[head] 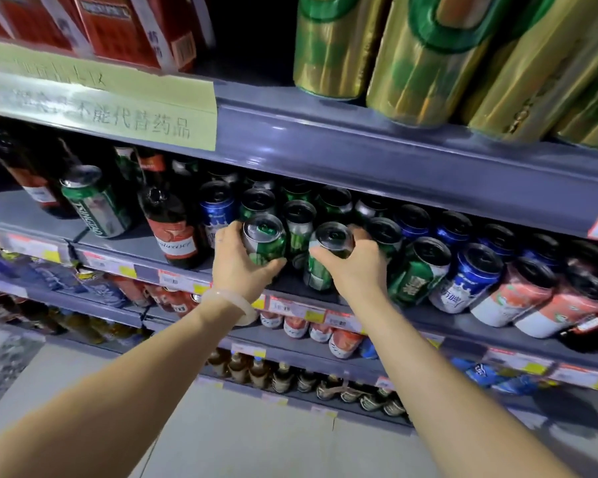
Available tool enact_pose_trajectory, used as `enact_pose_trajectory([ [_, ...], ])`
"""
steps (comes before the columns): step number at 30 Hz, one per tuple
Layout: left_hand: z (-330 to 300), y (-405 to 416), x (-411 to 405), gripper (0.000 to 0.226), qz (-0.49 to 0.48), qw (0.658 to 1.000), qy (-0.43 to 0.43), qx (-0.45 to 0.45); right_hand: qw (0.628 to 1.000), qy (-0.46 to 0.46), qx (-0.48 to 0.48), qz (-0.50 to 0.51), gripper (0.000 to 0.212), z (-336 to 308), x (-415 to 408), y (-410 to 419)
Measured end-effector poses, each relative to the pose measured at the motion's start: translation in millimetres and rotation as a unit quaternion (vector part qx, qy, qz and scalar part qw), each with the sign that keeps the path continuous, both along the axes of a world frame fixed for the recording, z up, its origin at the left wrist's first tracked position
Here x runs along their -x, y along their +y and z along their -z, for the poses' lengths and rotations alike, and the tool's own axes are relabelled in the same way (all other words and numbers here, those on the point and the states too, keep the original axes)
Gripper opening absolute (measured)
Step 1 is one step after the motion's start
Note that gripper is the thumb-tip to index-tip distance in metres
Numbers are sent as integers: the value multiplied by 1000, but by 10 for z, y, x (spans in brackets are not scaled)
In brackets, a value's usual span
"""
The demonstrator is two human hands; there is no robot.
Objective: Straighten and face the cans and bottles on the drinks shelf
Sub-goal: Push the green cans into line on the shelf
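Mid-task: left hand (237, 260) wrapped round green aluminium can (265, 241), right hand (354, 267) round second green can (325, 260), both at shelf front. Right of hands, blue cans (470, 274) seemingly faced; leftward, tilted green-and-silver can (95, 201) left

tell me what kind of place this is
Most likely a shop's drinks aisle: tiered shelves packed with beer cans, price tags along the edges, and a beer bottle.

Showing two hands: left hand (237, 262), right hand (354, 267). Holding two green cans: left green can (265, 241), right green can (327, 257). Wearing one bracelet (233, 303). Hanging one yellow paper sign (97, 101).
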State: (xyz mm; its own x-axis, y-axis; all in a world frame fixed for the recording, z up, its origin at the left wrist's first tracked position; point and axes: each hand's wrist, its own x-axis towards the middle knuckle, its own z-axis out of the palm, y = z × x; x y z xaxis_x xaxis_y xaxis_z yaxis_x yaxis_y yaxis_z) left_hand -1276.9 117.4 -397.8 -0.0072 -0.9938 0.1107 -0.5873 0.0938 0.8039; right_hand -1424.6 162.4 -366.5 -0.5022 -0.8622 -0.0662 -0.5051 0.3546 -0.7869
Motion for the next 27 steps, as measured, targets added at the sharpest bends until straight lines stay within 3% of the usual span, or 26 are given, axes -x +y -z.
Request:
enact_pose_trajectory([
  [4,73,6,-6,91,18,1000,3,-17,995,101,-21,-10,76,26,-28,-7],
  [8,102,36,-3,97,-13,999,-6,-34,974,217,-52,-42,75,12,-88,94],
  [18,220,277,122,75,-121,975,112,-152,968,245,-15,-46,68,53,96,239],
  [21,259,542,309,61,-58,981,102,-152,974,224,20,-18,56,93,230,382],
  [27,-29,811,888,58,178,984,29,6,976,184,87,82,40,109,704,708],
])
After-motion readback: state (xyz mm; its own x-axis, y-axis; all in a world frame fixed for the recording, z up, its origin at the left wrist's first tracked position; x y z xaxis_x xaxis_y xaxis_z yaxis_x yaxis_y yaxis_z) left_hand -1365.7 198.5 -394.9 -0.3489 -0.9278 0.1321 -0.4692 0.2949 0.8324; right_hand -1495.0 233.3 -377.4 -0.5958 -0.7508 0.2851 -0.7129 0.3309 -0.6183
